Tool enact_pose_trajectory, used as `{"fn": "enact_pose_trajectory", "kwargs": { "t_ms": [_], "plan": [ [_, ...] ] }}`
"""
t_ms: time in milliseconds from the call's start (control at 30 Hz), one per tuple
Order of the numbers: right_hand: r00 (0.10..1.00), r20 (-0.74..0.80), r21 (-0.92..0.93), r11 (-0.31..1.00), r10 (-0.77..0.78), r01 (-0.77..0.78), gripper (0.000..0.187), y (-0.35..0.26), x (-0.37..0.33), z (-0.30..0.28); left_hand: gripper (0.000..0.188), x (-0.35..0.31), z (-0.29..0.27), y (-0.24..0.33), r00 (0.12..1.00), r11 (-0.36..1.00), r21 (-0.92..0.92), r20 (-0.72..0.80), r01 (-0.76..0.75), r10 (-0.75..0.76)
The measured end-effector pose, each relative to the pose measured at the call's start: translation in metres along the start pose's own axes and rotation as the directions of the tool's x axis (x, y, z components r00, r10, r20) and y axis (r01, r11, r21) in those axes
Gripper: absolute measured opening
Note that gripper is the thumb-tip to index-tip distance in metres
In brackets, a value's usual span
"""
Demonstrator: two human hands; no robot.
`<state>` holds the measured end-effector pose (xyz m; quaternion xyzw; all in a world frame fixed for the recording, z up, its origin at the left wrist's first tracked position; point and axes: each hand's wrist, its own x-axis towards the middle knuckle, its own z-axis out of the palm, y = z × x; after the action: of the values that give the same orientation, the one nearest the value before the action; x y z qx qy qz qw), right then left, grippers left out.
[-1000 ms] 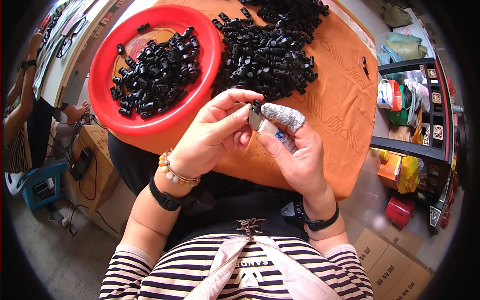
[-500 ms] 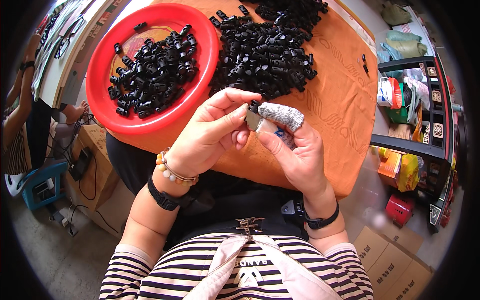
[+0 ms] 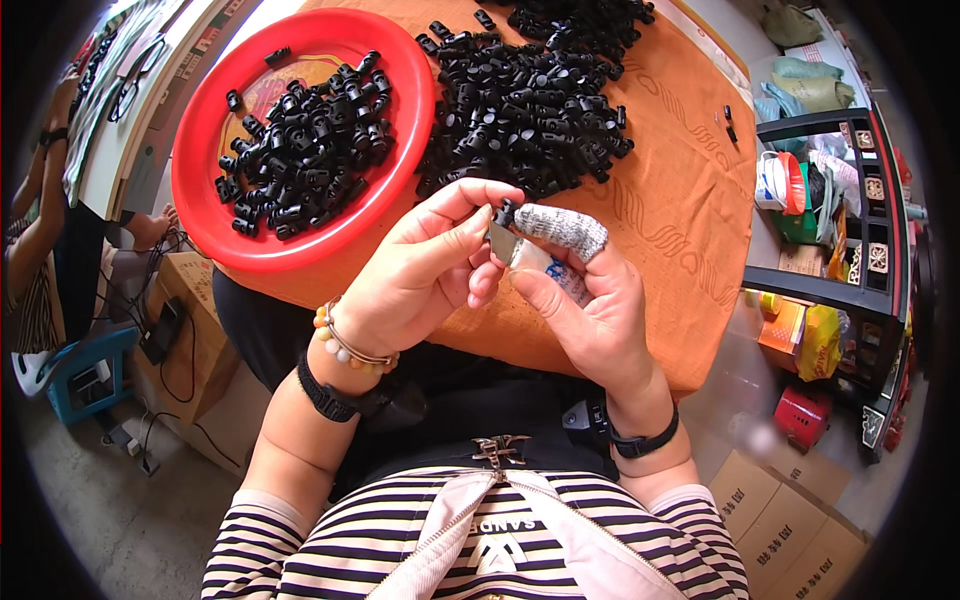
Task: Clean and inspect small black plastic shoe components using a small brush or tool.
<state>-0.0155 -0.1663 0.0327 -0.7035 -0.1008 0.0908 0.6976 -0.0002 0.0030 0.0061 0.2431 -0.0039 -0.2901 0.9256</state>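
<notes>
Over the table's near edge, my two hands meet. My left hand (image 3: 425, 250) pinches a small black plastic cord lock (image 3: 505, 212) between thumb and index finger. My right hand (image 3: 608, 325) is closed around a short knife (image 3: 530, 257) with a flat metal blade and a white wrapped handle with blue marks. The blade lies against the cord lock, just beside my left fingertips. A grey knitted finger cover (image 3: 565, 228) sleeves my right index finger, which curls over toward the cord lock. My fingers partly hide both things.
A red round tray (image 3: 190, 190) holds many black cord locks at the left. A larger heap of them (image 3: 530, 110) lies on the orange tablecloth (image 3: 680, 180). Two small pieces lie near the right edge. A dark shelf (image 3: 830, 290) and cardboard boxes (image 3: 790, 530) stand to the right.
My hands stay together in almost the same place. The blade and cord lock have tilted very slightly, and my right hand has shifted a little left.
</notes>
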Motion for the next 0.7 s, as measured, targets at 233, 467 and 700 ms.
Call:
{"fn": "enact_pose_trajectory", "kwargs": {
  "t_ms": [233,467,700],
  "plan": [
    [1.000,-0.003,-0.048,0.999,-0.010,0.010,0.031,-0.0006,-0.0001,-0.0004,0.028,-0.0005,-0.0004,-0.0003,1.000,1.000,0.019,0.018,-0.019,0.018],
    [1.000,0.003,-0.002,1.000,0.001,-0.001,0.031,-0.0024,0.0001,-0.0006,0.034,0.0000,0.0003,-0.0011,1.000,0.999,0.016,-0.008,-0.029,0.029],
    [0.999,0.018,-0.007,1.000,0.028,-0.028,0.029,-0.0048,0.0005,-0.0041,0.033,-0.0001,0.0003,-0.0019,0.999,0.999,0.029,0.006,-0.034,0.034]
  ]
}}
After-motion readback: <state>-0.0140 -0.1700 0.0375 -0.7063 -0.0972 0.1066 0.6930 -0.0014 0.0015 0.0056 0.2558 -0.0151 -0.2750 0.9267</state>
